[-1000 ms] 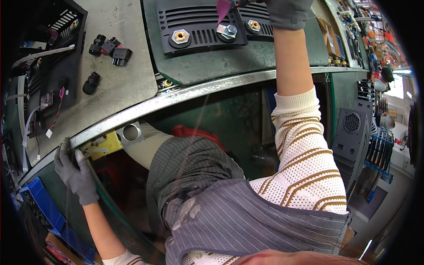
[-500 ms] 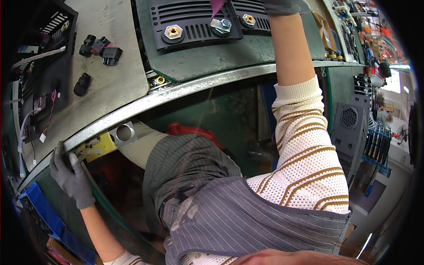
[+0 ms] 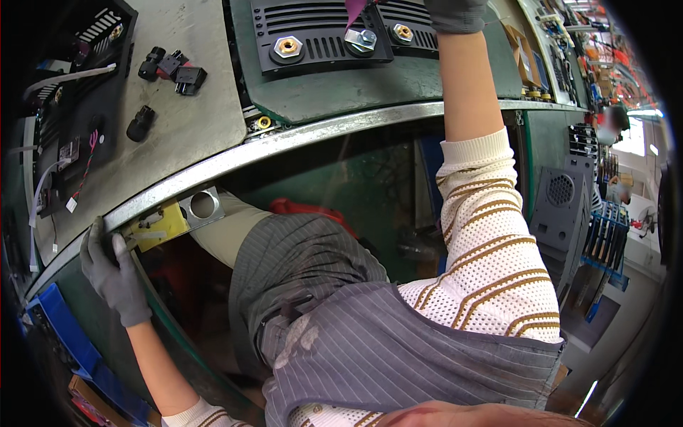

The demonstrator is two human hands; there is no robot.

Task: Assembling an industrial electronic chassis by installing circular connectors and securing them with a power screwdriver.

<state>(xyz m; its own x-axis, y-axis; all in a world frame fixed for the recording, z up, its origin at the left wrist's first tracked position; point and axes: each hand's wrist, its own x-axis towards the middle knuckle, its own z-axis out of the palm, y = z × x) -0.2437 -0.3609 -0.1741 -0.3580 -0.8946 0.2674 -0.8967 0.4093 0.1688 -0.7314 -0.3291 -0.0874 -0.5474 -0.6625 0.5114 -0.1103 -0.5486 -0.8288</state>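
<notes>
My left hand [image 3: 117, 281], in a grey glove, rests at the metal rail [image 3: 284, 139] on the bench's front edge. Its fingers are stretched along the rail, the thumb stands apart, and no object shows in it. Just right of it, a yellow plate [image 3: 162, 226] joins a metal bracket with a round hole [image 3: 218, 207] under the rail. At the top edge my right hand [image 3: 457, 17], also gloved, is cut off by the picture; its fingers are hidden. Beside it lie a black vented panel [image 3: 320, 51] with brass-and-silver hex fittings and a second vented panel [image 3: 420, 40].
Several black connectors [image 3: 142, 122] lie on the grey mat at left. A black vented housing [image 3: 92, 89] with loose wires [image 3: 89, 167] stands farther left. Blue bins [image 3: 64, 324] sit at lower left. A grey case with a fan grille [image 3: 558, 203] stands at right.
The view has shifted slightly, so the bench things sit a little lower and farther right. My left hand stays at the rail; my right arm stays stretched forward.
</notes>
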